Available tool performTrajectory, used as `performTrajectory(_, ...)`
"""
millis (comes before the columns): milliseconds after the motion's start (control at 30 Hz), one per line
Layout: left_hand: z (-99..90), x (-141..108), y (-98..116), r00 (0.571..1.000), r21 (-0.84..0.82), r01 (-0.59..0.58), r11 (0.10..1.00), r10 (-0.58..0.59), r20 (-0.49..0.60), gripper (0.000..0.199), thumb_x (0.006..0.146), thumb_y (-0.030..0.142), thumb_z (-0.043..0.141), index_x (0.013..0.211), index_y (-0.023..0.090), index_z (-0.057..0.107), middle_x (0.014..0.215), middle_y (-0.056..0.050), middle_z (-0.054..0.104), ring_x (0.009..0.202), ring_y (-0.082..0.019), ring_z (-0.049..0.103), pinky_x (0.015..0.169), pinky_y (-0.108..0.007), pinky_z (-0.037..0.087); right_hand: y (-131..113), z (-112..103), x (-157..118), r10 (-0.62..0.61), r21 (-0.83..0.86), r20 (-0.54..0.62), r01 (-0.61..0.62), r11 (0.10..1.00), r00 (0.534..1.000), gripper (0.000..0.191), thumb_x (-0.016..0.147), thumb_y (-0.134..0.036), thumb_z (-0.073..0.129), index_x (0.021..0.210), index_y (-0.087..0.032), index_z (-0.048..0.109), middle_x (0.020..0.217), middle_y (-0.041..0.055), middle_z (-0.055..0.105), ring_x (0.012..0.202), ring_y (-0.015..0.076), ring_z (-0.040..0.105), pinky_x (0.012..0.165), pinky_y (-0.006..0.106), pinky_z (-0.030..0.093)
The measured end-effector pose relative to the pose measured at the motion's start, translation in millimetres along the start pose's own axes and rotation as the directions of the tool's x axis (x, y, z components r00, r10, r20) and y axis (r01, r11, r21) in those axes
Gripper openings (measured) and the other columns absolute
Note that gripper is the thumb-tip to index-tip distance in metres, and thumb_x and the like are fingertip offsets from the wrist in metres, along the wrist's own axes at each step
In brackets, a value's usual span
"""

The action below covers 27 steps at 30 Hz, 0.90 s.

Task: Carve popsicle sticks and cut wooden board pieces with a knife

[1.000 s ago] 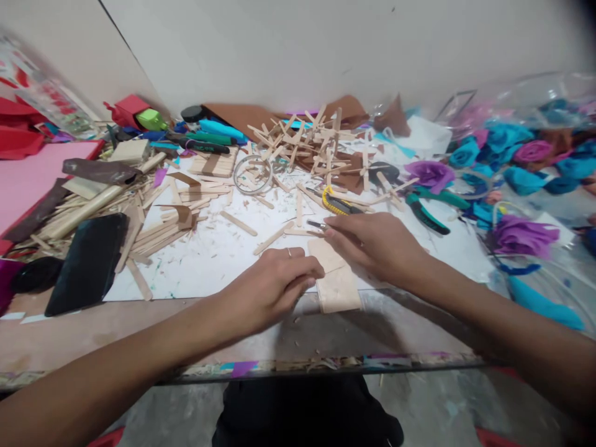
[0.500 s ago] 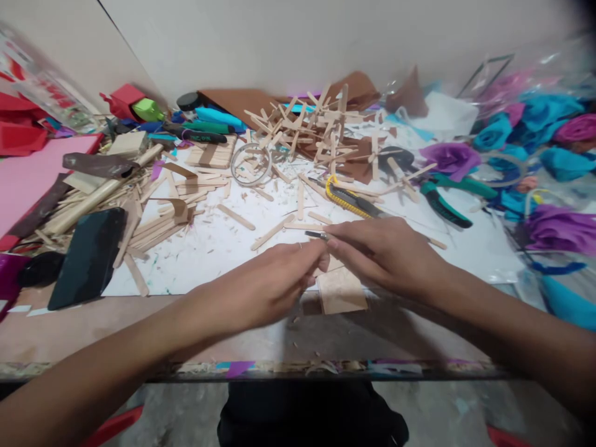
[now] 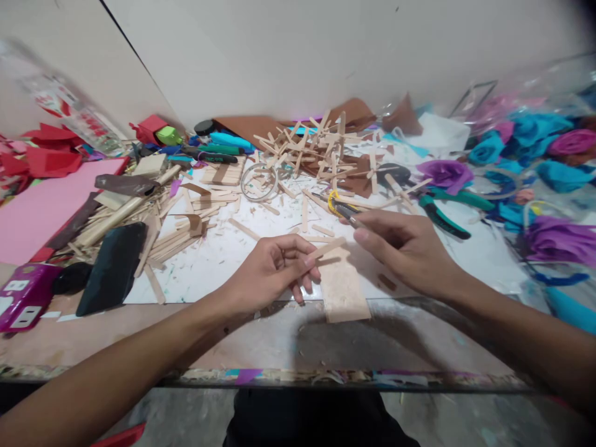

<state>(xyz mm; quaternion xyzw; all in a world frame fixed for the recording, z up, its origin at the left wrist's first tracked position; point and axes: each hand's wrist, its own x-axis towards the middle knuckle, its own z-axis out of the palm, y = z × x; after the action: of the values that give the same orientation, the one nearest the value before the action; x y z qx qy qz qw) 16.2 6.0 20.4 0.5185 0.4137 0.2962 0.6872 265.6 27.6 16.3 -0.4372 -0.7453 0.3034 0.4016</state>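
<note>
My left hand pinches a wooden craft stick between thumb and fingers, its free end pointing up to the right. Below that end lies a flat, pale wooden piece, partly over the edge of the white sheet. My right hand is closed round a craft knife; only its dark blade end shows beyond the fingertips, and the grip is hidden. Just behind it, a yellow-and-black utility knife lies on the sheet, partly covered by the hand.
Several joined craft sticks are heaped at the back, beside a roll of clear tape. Green-handled pliers and crepe-paper flowers lie on the right. A phone, loose sticks and a purple device are on the left.
My hands have moved apart. My left hand has turned, showing the stick in its fingers, and my right hand has lifted the knife up and to the right. The view has shifted slightly.
</note>
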Motion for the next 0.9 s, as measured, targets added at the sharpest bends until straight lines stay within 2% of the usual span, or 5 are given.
performTrajectory(267, 1.9, -4, -10, 0.957, 0.260, -0.235, 0.937, 0.270, -0.106, 0.018, 0.099, 0.034, 0.074, 0.098, 0.017, 0.075, 0.083, -0.002, 0.072, 0.059, -0.007, 0.061, 0.051, -0.016, 0.049, -9, 10, -13, -0.188, -0.001, 0.058, 0.188, 0.982, 0.980, 0.014, 0.097, -0.032, 0.074, 0.089, -0.022, 0.076, 0.067, -0.0020, 0.070, 0.051, 0.0097, 0.054, 0.048, 0.023, 0.041)
performTrajectory(467, -5.9, -1, -13, 0.648, 0.619, -0.618, 0.484, 0.760, 0.053, 0.008, 0.094, 0.012, 0.076, 0.099, 0.017, 0.080, 0.098, -0.008, 0.080, 0.093, -0.014, 0.077, 0.079, -0.022, 0.060, 1, 10, -15, -0.566, -0.092, 0.090, 0.573, 0.815, 0.820, 0.011, 0.104, -0.018, 0.061, 0.107, -0.023, 0.070, 0.071, -0.0025, 0.068, 0.056, 0.0094, 0.056, 0.054, 0.023, 0.041)
performTrajectory(600, -6.8, -1, -10, 0.556, 0.664, -0.657, 0.357, 0.825, 0.107, 0.014, 0.091, 0.005, 0.076, 0.099, 0.017, 0.079, 0.096, -0.008, 0.082, 0.092, -0.015, 0.078, 0.080, -0.023, 0.062, 14, 3, -17, -0.680, -0.217, 0.151, 0.695, 0.686, 0.718, 0.016, 0.106, -0.021, 0.060, 0.119, -0.024, 0.070, 0.071, -0.0026, 0.061, 0.057, 0.0110, 0.055, 0.055, 0.027, 0.038)
performTrajectory(733, -4.7, -4, -9, 0.586, 0.670, -0.628, 0.396, 0.807, 0.072, 0.012, 0.092, 0.010, 0.076, 0.098, 0.020, 0.079, 0.093, -0.007, 0.082, 0.087, -0.016, 0.078, 0.076, -0.026, 0.062, 19, -4, -17, -0.687, -0.261, 0.207, 0.716, 0.647, 0.696, 0.021, 0.105, -0.019, 0.061, 0.124, -0.025, 0.068, 0.073, -0.0024, 0.061, 0.059, 0.0121, 0.056, 0.058, 0.029, 0.039)
performTrajectory(900, 2.4, -9, -6, 0.818, 0.579, -0.428, 0.694, 0.570, -0.079, 0.008, 0.095, 0.027, 0.078, 0.094, 0.020, 0.082, 0.087, -0.006, 0.080, 0.078, -0.016, 0.073, 0.071, -0.027, 0.058, 6, -6, -11, -0.581, -0.209, 0.167, 0.605, 0.768, 0.796, 0.014, 0.105, -0.021, 0.060, 0.115, -0.025, 0.069, 0.075, -0.0008, 0.067, 0.058, 0.0122, 0.057, 0.055, 0.027, 0.041)
